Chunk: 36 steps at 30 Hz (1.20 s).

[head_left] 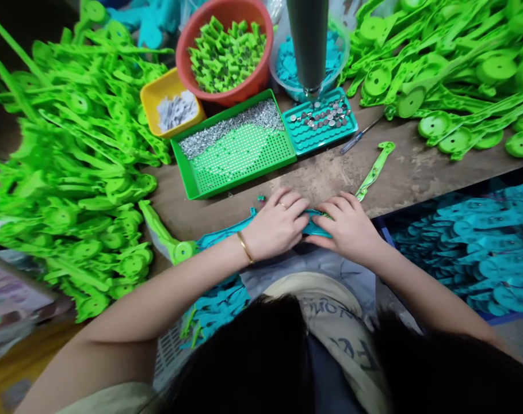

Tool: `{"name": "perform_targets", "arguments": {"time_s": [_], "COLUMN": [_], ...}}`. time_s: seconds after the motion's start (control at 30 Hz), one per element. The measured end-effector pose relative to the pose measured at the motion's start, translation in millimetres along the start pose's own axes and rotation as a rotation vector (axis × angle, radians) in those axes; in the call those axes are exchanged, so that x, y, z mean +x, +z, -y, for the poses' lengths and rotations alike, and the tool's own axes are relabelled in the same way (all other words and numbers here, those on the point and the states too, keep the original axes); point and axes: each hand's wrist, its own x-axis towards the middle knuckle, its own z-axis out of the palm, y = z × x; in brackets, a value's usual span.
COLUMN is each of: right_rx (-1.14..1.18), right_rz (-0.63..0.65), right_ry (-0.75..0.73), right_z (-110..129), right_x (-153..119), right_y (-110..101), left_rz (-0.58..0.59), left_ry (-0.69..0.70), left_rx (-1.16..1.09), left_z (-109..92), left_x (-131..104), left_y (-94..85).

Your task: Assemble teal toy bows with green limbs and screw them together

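Note:
A long blue plastic shell piece [226,232] lies along the near edge of the table, partly hidden by my hands. My left hand [282,223] is closed over its middle, fingers bent and pressed down on it. Close beside it, my right hand [346,229] grips the shell's right end, thumb on the near side and fingers on the far side. A bit of green shows under the right fingers. Just beyond the right hand lies a slim green plastic piece [375,171]. A tiny teal part [261,199] sits beyond the left hand.
Green plastic parts are heaped left [80,172] and right [455,75]. A green tray [239,187] holds screws; a teal tray [324,144] holds round metal pieces. A screwdriver [359,137], red bowl [181,54], yellow box [147,103] and grey post [308,43] stand around. Blue parts [494,247] fill a bin.

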Motion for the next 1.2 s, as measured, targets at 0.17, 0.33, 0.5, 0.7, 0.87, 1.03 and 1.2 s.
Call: {"name": "perform_targets", "arguments": {"time_s": [0.17, 0.33, 0.5, 0.7, 0.87, 1.03, 1.2], "right_rx": [0.167, 0.233, 0.234, 0.137, 0.112, 0.126, 0.077], "right_rz": [-0.100, -0.352, -0.351, -0.229, -0.209, -0.215, -0.221], "right_ry": [0.118, 0.491, 0.449, 0.246, 0.218, 0.270, 0.262], "right_z": [-21, -69, -81, -67, -66, -67, -66], "right_x": [-8, -35, -40, -27, -30, -30, -29], "right_y": [-15, -37, -35, -23, -19, -16, -11], "left_rz": [-0.084, -0.179, -0.325, -0.339, -0.327, -0.381, -0.435], "left_ry": [-0.118, -0.219, -0.226, -0.262, -0.252, -0.225, -0.208], "left_rx": [-0.005, -0.027, -0.096, -0.124, -0.158, -0.167, -0.139], "left_z": [-22, -32, -57, -73, -69, -68, -68], "left_x": [-6, -8, 10, 46, 51, 47, 47], "left_y": [-1.0, 6.1, 16.9, 31.6, 40.0, 49.1, 54.6]}}
